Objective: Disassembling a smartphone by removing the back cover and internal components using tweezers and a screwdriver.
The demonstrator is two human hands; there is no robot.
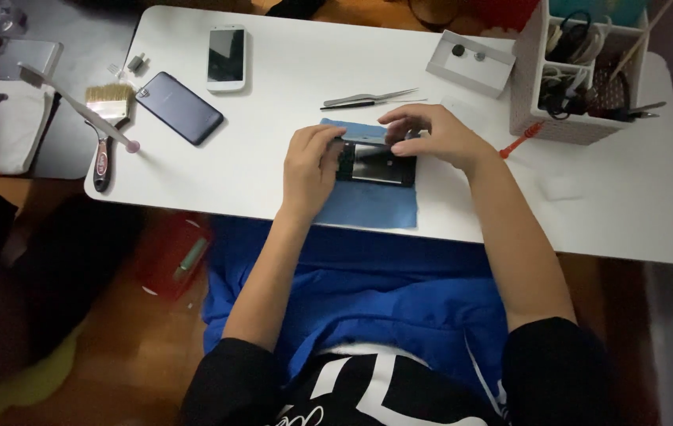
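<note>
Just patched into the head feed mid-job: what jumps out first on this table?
Both hands, left hand and right hand, meet on an opened dark phone lying on a blue cloth at the middle of the white table. Farther left lie a dark phone, a white phone and a paintbrush.

One head-worn camera looks steeply down from above — fairly near — onto a white rounded-corner table (pixel 273 181) and the wearer's lap.

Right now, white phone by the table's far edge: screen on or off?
Off. The white phone lies flat, face up, on the white table; its screen is uniformly dark.
</note>
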